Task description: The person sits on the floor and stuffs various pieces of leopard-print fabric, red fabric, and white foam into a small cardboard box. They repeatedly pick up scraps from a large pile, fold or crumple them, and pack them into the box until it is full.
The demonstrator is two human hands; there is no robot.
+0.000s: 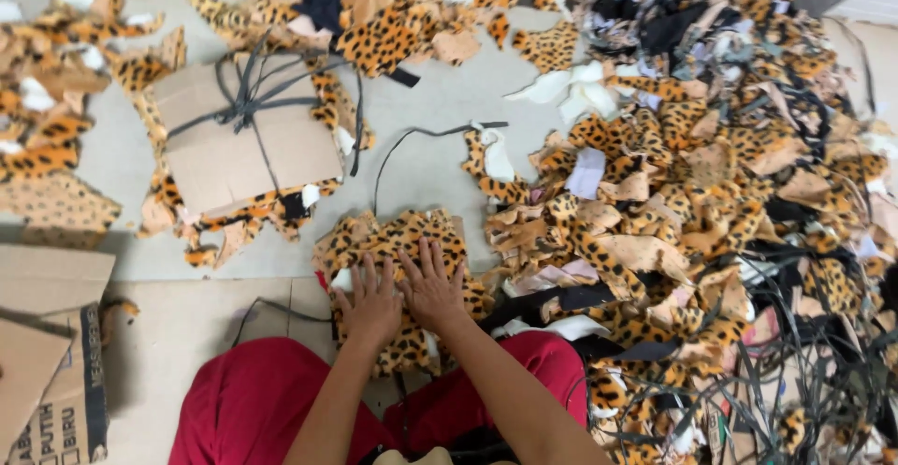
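My left hand (369,301) and my right hand (432,287) lie flat, side by side, fingers spread, pressing down on a small stack of leopard-print fabric pieces (393,240) on the floor just in front of my knees. My red trousers (271,409) show at the bottom of the view. Neither hand grips anything; both palms rest on top of the stack.
A large heap of leopard-print and tan fabric scraps (692,194) with black straps fills the right side. A cardboard-covered bundle tied with dark cord (245,133) lies at upper left. A cardboard box (51,371) stands at lower left. More scraps (56,72) sit at far left.
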